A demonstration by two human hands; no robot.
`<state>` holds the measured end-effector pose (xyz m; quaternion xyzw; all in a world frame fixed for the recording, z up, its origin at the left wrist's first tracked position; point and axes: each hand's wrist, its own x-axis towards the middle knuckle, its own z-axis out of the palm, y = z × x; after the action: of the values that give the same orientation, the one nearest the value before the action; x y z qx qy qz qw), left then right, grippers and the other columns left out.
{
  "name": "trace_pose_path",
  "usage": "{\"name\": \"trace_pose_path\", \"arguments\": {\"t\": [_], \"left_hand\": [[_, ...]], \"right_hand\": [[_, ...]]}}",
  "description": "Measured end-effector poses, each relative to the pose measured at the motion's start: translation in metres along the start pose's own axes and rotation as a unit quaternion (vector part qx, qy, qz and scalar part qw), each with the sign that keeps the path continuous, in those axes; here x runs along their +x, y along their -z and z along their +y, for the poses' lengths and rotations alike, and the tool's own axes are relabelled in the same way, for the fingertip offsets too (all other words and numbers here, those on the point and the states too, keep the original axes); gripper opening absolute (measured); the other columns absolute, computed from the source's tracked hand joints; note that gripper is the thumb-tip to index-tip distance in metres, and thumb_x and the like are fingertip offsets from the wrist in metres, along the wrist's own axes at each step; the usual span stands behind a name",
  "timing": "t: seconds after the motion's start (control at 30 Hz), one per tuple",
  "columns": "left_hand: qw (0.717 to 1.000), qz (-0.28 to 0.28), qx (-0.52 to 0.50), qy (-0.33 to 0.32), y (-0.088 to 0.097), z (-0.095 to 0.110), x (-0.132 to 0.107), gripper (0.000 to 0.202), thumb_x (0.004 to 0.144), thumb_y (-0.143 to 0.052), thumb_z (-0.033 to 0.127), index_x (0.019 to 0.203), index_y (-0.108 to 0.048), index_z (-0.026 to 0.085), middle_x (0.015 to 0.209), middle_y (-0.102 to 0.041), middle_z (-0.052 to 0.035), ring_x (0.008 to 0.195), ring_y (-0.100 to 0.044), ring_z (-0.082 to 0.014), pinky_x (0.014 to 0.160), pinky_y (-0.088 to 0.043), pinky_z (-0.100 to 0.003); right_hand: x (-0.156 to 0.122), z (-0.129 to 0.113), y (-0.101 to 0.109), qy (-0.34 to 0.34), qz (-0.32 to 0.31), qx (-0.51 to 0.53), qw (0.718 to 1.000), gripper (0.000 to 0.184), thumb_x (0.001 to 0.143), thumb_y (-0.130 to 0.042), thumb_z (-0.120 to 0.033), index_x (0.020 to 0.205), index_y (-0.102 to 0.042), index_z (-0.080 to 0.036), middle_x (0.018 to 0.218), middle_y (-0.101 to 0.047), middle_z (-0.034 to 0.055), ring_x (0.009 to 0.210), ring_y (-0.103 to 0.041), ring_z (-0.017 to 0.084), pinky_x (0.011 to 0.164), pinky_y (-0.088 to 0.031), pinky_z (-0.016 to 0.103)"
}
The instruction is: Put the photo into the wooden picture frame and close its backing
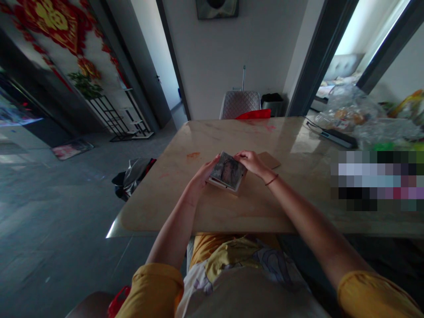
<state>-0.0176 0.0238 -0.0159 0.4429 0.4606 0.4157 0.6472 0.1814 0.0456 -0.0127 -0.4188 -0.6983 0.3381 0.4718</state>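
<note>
A small square box with a dark picture on its lid [227, 171] rests on the beige marble table [159, 194], tilted a little. My left hand [204, 173] is closed round its left edge. My right hand [252, 162] grips its upper right corner with curled fingers; a thin band circles that wrist. A flat brown card-like piece [270, 160] lies on the table just behind my right hand.
Clear plastic bags with food [347, 108] and a dark remote-like bar [334, 137] sit at the table's right. A grey chair [240, 104] with a red item stands at the far side. A dark bag [132, 174] lies on the floor left of the table.
</note>
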Motion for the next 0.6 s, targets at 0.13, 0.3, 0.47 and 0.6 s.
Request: {"name": "trace_pose_path", "arguments": {"t": [0.13,0.3,0.47,0.6], "left_hand": [[1.0,0.007,0.015,-0.003,0.0,0.0013,-0.0011,0.044,0.08,-0.058,0.051,0.097,-0.07,0.011,0.089,-0.072,-0.0116,0.07,-0.068,-0.0192,0.078,-0.053,-0.032],[0.999,-0.033,-0.004,0.009,0.0004,0.0033,-0.0019,0.037,0.083,-0.057,0.045,0.095,-0.069,0.013,0.089,-0.073,-0.0106,0.068,-0.067,-0.017,0.076,-0.054,-0.031],[0.999,-0.039,-0.011,0.031,-0.0013,0.0054,-0.0044,0.035,0.086,-0.053,0.043,0.094,-0.069,0.013,0.089,-0.073,-0.0109,0.071,-0.068,-0.0188,0.078,-0.053,-0.032],[0.998,-0.042,-0.028,0.041,-0.0043,0.0073,-0.0052,0.035,0.087,-0.05,0.04,0.098,-0.07,0.013,0.087,-0.073,-0.0107,0.075,-0.069,-0.0207,0.078,-0.053,-0.032]], "right_hand": [[-0.0003,0.0008,0.003,0.0,-0.011,-0.008,1.0,0.041,0.07,-0.064,-0.054,0.073,-0.068,-0.014,0.077,-0.069,0.0085,0.073,-0.062,0.017,0.07,-0.046,0.029],[-0.004,-0.002,0.0049,-0.007,-0.009,-0.017,1.0,0.034,0.071,-0.067,-0.047,0.076,-0.069,-0.014,0.08,-0.07,0.0093,0.073,-0.062,0.017,0.069,-0.047,0.029],[-0.0049,-0.0055,0.0022,-0.024,-0.004,-0.034,0.999,0.031,0.073,-0.064,-0.045,0.074,-0.068,-0.015,0.075,-0.07,0.008,0.069,-0.06,0.017,0.063,-0.045,0.027],[-0.0025,-0.0056,0.0004,-0.013,-0.014,-0.064,0.998,0.035,0.078,-0.059,-0.047,0.071,-0.067,-0.014,0.072,-0.068,0.0077,0.066,-0.058,0.016,0.062,-0.043,0.027]]}}
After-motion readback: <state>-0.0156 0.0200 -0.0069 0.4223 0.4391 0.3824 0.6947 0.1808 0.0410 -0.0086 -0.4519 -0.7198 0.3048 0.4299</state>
